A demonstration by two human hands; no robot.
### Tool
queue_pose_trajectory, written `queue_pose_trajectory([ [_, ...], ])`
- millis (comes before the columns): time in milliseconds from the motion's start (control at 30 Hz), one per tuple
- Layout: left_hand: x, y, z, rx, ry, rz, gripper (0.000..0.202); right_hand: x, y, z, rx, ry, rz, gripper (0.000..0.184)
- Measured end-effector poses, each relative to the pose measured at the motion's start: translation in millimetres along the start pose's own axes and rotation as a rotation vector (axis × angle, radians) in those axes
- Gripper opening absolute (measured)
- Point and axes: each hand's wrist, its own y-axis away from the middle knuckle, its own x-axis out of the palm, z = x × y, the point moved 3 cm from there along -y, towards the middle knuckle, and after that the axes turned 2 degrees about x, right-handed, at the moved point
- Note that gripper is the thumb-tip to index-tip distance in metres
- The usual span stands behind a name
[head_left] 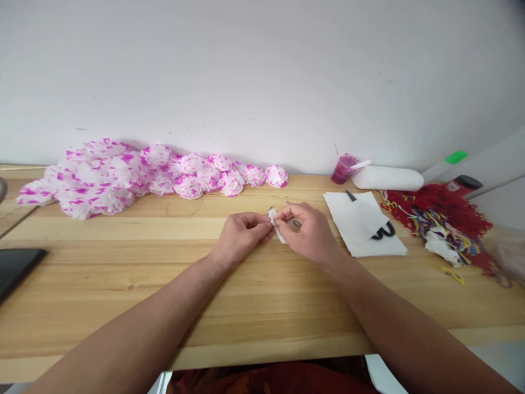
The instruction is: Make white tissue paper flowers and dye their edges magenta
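Over the middle of the wooden table (123,284), my left hand (240,235) and my right hand (309,232) meet. Both pinch a small folded piece of white tissue paper (275,223) between their fingertips. The fingers of each hand are closed on it, and part of the paper is hidden behind them. To the right of my right hand lies a stack of white tissue sheets (361,227) with black-handled scissors (379,227) partly tucked under the top sheet.
A row of white and pink paper flowers (135,175) lies along the wall at the back left. At the back right stand a pink cup (343,168), a white roll (388,178) and a heap of red and coloured threads (443,219). A dark flat object (16,265) lies at the left edge.
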Motion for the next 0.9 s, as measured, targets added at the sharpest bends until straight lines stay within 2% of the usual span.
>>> queue_pose_trajectory([
  [333, -1.2, -3.5, 6.5, 0.023, 0.056, -0.02, 0.031, -1.8, 3.3, 7.4, -0.121, 0.075, -0.076, 0.008],
  [533, -1.5, -1.6, 0.5, 0.154, -0.119, -0.079, 0.026, 0.2, 4.3, 5.9, -0.137, 0.162, -0.097, 0.007],
  [700, 0.5, 2.6, -7.9, 0.224, -0.246, -0.08, 0.021, 1.3, 5.1, 4.4, -0.125, 0.184, -0.084, 0.009],
  [900, -0.7, -0.8, -1.9, 0.149, -0.144, -0.077, 0.023, -0.7, 3.0, 4.6, -0.085, 0.152, -0.052, 0.011],
])
